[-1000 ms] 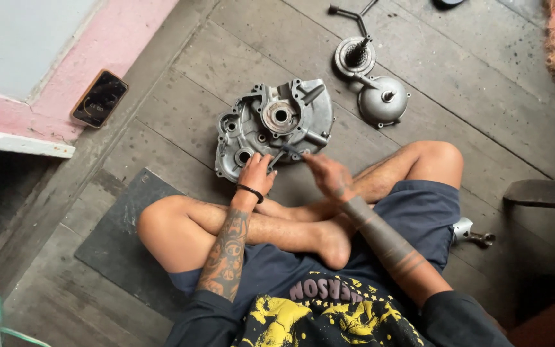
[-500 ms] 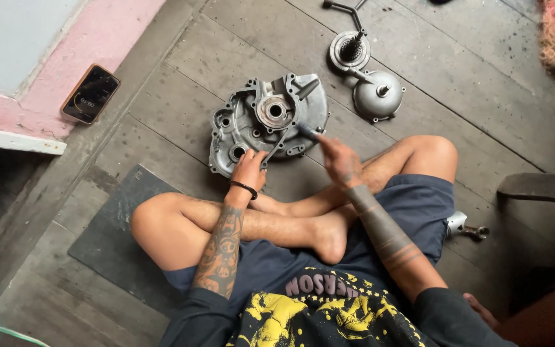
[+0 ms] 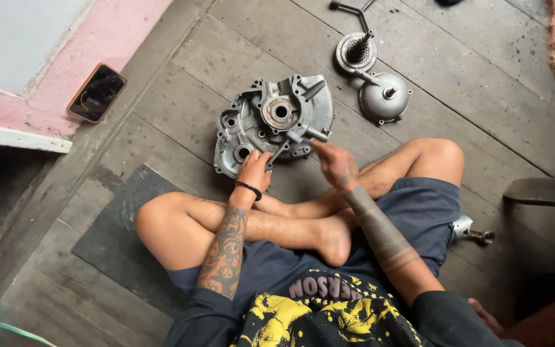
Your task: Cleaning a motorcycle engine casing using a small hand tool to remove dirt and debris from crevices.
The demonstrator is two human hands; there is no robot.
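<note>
- Engine casing [image 3: 271,122], grey cast metal, lies flat on the plank floor [image 3: 162,115] just ahead of the crossed legs.
- Left hand [image 3: 254,170] rests on the casing's near edge, fingers curled against it.
- Right hand [image 3: 333,162] pinches a slim metal tool [image 3: 308,135] whose tip touches the casing's right side.
- Round cover [image 3: 385,96] and gear shaft [image 3: 356,51] sit right of the casing, apart.
- Phone [image 3: 97,92] lies well left of the casing.

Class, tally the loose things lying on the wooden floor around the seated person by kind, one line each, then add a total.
Engine case halves, touched by the left hand and right hand: 1
Round metal covers: 1
Toothed gear parts: 1
Phones: 1
Dark floor mats: 1
Small metal parts beside the thigh: 1
Total: 6
</note>
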